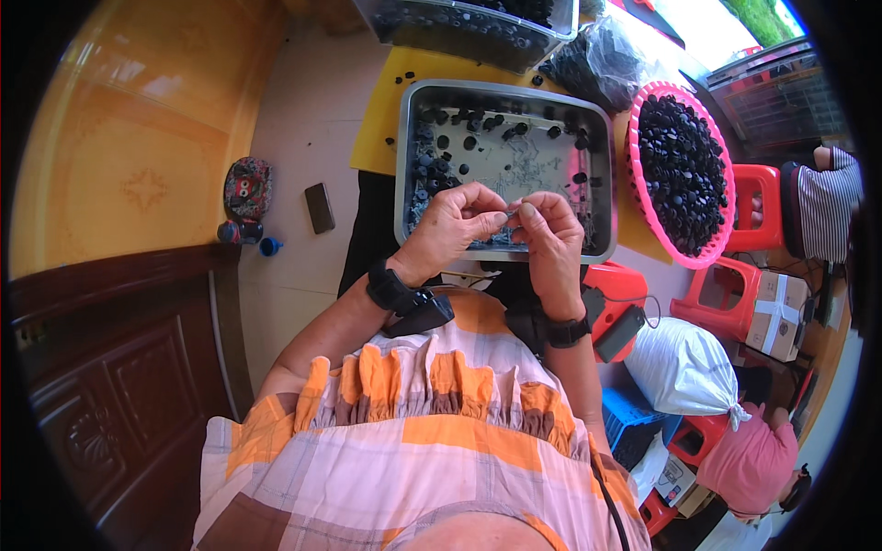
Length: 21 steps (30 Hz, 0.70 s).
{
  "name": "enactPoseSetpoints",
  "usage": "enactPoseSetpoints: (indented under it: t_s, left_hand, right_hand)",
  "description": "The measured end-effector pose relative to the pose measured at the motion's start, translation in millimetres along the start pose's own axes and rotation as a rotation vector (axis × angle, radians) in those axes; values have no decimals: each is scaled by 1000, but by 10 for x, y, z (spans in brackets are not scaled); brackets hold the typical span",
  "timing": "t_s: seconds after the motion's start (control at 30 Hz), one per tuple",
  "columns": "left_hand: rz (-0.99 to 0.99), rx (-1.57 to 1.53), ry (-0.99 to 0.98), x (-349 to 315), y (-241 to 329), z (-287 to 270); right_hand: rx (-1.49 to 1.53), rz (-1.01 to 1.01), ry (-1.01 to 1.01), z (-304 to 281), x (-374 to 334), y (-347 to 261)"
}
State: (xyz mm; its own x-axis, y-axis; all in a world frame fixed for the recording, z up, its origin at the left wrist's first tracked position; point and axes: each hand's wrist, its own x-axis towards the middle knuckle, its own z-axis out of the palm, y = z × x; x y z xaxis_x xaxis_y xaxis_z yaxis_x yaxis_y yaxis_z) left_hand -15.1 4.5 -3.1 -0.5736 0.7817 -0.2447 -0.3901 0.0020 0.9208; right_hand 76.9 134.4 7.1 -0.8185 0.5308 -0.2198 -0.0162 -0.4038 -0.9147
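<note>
Over the near part of a metal tray (401,165), my left hand (450,228) and my right hand (549,237) meet with their fingertips. Both are closed in a pinch on a tiny part between thumbs and forefingers, too small to name. Inside the tray lie several small black round pieces (469,143), loosely scattered toward the far side and heaped at the left. Many thin, pale metal-looking bits (524,165) are spread over the tray's bottom.
A pink basket (636,170) full of black pieces stands right of the tray. Beyond it is a clear plastic bin (478,39). Red stools (721,298), a white sack (680,363) and two other people are at the right. A phone (319,208) lies on the floor at left.
</note>
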Motion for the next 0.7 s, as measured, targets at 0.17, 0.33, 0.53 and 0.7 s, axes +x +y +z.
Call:
enactPoseSetpoints:
  t_s: [0.17, 0.33, 0.53, 0.7]
  left_hand:
    - [-39, 13, -19, -23, -14, -1]
    - [-24, 51, -13, -42, 74, 131]
    - [31, 236, 34, -37, -57, 63]
    - [85, 329, 85, -35, -37, 107]
  right_hand:
    - [-126, -63, -101, -27, -23, 89]
    - [-42, -42, -100, -90, -49, 83]
    - [-166, -50, -116, -30, -77, 115]
    - [-372, -91, -76, -60, -75, 80]
